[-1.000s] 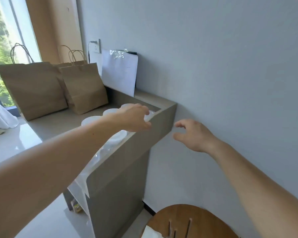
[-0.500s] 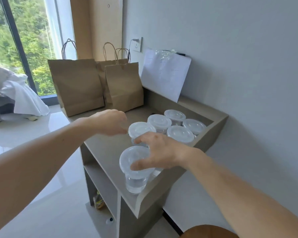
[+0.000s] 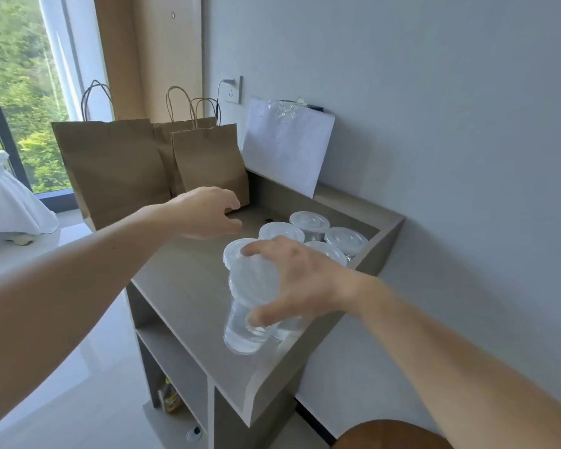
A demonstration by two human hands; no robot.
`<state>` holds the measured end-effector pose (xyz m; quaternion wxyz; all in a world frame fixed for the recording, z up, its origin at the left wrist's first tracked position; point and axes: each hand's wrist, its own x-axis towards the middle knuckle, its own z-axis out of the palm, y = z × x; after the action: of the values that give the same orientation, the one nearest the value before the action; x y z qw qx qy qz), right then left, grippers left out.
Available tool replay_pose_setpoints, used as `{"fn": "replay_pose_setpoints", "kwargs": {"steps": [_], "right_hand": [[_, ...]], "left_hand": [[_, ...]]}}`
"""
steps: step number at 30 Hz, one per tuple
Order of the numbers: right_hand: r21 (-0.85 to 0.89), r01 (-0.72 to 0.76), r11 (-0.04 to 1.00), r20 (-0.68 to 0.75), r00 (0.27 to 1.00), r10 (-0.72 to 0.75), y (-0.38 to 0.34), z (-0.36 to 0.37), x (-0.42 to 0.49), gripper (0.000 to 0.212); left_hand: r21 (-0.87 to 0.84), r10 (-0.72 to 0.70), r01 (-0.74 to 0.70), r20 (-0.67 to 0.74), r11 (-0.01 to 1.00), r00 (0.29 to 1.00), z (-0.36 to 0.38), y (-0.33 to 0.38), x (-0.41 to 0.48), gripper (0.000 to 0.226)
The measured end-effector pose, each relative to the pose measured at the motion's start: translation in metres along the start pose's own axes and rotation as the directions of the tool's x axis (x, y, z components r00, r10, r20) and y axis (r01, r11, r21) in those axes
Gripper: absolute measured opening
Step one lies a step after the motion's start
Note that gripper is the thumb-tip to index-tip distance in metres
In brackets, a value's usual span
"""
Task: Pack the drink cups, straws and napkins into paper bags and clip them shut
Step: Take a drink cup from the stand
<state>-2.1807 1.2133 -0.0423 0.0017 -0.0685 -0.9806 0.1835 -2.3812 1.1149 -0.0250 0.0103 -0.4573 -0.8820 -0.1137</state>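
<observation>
Over the counter [image 3: 188, 306], the right hand [image 3: 302, 280] grips a lidded cup [image 3: 246, 322] for bagging; the loose, empty left hand [image 3: 204, 212] should open the paper bag [image 3: 211, 163].

Clear lidded cups [image 3: 310, 223], plain brown paper bags [image 3: 110, 166], white sheet [image 3: 285, 147], grey-beige counter [image 3: 188, 286]

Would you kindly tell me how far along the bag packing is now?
Done: nothing visibly; three paper bags stand with no clips showing. In hand: the right hand grips one lidded cup while the left hand reaches, open, towards the bags. Left: five more cups on the counter, plus straws and napkins, not in view.
</observation>
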Motion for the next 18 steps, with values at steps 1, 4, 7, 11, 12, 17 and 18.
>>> {"fn": "replay_pose_setpoints", "kwargs": {"steps": [1,4,7,11,12,17,18], "right_hand": [[0.056,-0.016,0.998,-0.036,0.999,0.018,0.003,-0.013,-0.007,0.092],[0.165,-0.055,0.985,-0.162,0.983,0.082,0.017,-0.053,-0.041,0.093],[0.221,-0.097,0.97,-0.277,0.948,0.158,0.038,-0.08,-0.089,0.095],[0.254,-0.217,0.943,-0.37,0.879,0.301,0.07,-0.097,-0.162,0.092],[0.266,-0.26,0.928,-0.376,0.858,0.349,0.079,-0.098,-0.181,0.091],[0.292,-0.483,0.825,-0.355,0.746,0.563,0.128,-0.08,-0.277,0.091],[0.291,-0.521,0.803,-0.351,0.722,0.596,0.138,-0.072,-0.296,0.089]], "left_hand": [[-0.001,0.011,-0.011,-0.012,1.0,1.0,-0.005,0.006,0.002,0.044],[0.005,0.087,-0.087,-0.033,0.996,0.996,-0.01,0.039,0.009,0.048],[-0.004,0.197,-0.197,-0.04,0.98,0.98,-0.006,0.089,0.016,0.05],[-0.036,0.336,-0.336,-0.011,0.941,0.942,0.012,0.167,0.019,0.047],[-0.043,0.365,-0.365,-0.004,0.93,0.931,0.018,0.188,0.017,0.048],[-0.095,0.49,-0.482,0.103,0.871,0.866,0.076,0.295,-0.005,0.054],[-0.107,0.513,-0.502,0.138,0.858,0.847,0.091,0.315,-0.012,0.055]]}}
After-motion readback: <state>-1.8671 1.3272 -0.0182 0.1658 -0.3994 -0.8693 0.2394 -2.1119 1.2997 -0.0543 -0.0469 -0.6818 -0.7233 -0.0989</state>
